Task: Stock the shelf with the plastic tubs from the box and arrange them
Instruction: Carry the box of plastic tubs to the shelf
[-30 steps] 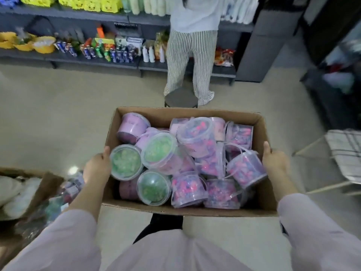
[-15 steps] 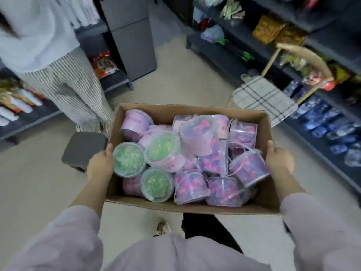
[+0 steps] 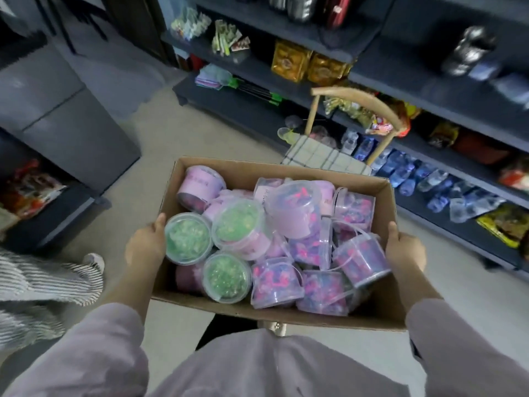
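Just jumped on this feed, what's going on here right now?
A person is carrying an open brown cardboard box, the left hand gripping its left wall and the right hand its right wall, thumbs over the rim. It is heaped with small clear plastic tubs, some filled green, most pink and purple. With the box this full, stocking seems not to have begun; the dark shelving with goods stands ahead to the right.

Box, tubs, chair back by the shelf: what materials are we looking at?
The box looks like cardboard: matte brown, with raw cut edges at the rim.
The tubs look like thin glossy plastic. The lids are clear and the contents show through; some walls look pink and opaque.
The chair back is probably bamboo or rattan, a tan bent pole, but blur leaves it open.
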### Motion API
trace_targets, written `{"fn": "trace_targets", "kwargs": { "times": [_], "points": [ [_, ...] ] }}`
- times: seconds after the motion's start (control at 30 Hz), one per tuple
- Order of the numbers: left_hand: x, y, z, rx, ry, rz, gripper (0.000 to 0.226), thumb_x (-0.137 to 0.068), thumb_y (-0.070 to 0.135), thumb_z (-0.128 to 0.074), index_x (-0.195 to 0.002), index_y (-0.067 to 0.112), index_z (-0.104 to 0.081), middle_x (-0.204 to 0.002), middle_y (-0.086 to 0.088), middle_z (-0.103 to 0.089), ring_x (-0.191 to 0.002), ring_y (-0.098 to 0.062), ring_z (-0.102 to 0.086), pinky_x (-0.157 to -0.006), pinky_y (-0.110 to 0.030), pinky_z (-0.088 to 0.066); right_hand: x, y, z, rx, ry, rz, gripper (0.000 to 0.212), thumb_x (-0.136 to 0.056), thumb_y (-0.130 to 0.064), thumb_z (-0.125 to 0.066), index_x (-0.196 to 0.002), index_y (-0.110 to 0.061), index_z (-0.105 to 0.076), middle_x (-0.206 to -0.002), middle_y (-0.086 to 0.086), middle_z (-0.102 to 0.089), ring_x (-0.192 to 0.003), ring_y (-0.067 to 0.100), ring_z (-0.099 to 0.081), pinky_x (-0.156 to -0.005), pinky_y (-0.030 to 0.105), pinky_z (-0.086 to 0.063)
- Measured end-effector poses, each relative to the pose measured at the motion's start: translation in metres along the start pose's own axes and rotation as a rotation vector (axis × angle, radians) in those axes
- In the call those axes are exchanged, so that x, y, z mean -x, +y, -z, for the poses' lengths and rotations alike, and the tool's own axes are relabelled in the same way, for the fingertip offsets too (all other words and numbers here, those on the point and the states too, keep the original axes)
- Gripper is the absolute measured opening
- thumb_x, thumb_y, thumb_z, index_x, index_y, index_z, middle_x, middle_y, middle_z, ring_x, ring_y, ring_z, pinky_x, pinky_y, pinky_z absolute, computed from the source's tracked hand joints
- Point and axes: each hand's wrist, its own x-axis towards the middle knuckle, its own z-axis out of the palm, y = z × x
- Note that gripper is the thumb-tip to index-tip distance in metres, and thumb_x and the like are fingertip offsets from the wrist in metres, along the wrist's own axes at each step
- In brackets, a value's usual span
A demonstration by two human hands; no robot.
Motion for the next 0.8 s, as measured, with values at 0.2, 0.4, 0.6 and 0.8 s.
{"fn": "trace_targets", "kwargs": {
  "times": [0.2,0.4,0.6,0.8],
  "points": [
    [-0.116,0.113,-0.034,0.046,-0.121,-0.161,0.062,-0.101,0.047,-0.031,-0.103,-0.005,-0.065,-0.109,-0.033,-0.062,-0.103,-0.047,-0.057,-0.082,-0.041,-0.040,-0.064,-0.038,0.002,0.018,0.042,-0.144,0.069,-0.101,-0.052,-0.024,-0.108,0.002,-0.068,-0.109,0.031,-0.065,-0.102,0.045,-0.060,-0.081,0.041,-0.044],
    [-0.205,0.234,-0.078,0.023,-0.195,-0.252,0.060,-0.101,0.045,-0.034,-0.108,-0.007,-0.063,-0.112,-0.036,-0.060,-0.106,-0.048,-0.055,-0.090,-0.045,-0.042,-0.133,-0.066,0.004,-0.045,0.099,-0.312,0.070,-0.102,-0.051,-0.025,-0.107,0.005,-0.067,-0.108,0.032,-0.064,-0.101,0.045,-0.061,-0.080,0.043,-0.045],
    [-0.259,0.325,-0.150,0.027,-0.191,-0.297,0.057,-0.102,0.041,-0.037,-0.101,-0.008,-0.065,-0.105,-0.035,-0.063,-0.101,-0.048,-0.058,-0.087,-0.045,-0.044,-0.223,-0.078,-0.011,-0.100,0.104,-0.418,0.070,-0.102,-0.050,-0.025,-0.107,0.006,-0.066,-0.109,0.033,-0.064,-0.101,0.047,-0.060,-0.082,0.045,-0.046],
    [-0.317,0.368,-0.232,-0.051,-0.203,-0.255,0.056,-0.102,0.044,-0.035,-0.109,-0.004,-0.064,-0.112,-0.032,-0.062,-0.108,-0.045,-0.057,-0.093,-0.044,-0.042,-0.315,-0.082,-0.053,-0.080,0.101,-0.449,0.069,-0.102,-0.050,-0.027,-0.102,0.006,-0.067,-0.104,0.034,-0.065,-0.097,0.048,-0.061,-0.079,0.044,-0.046]
  ]
}}
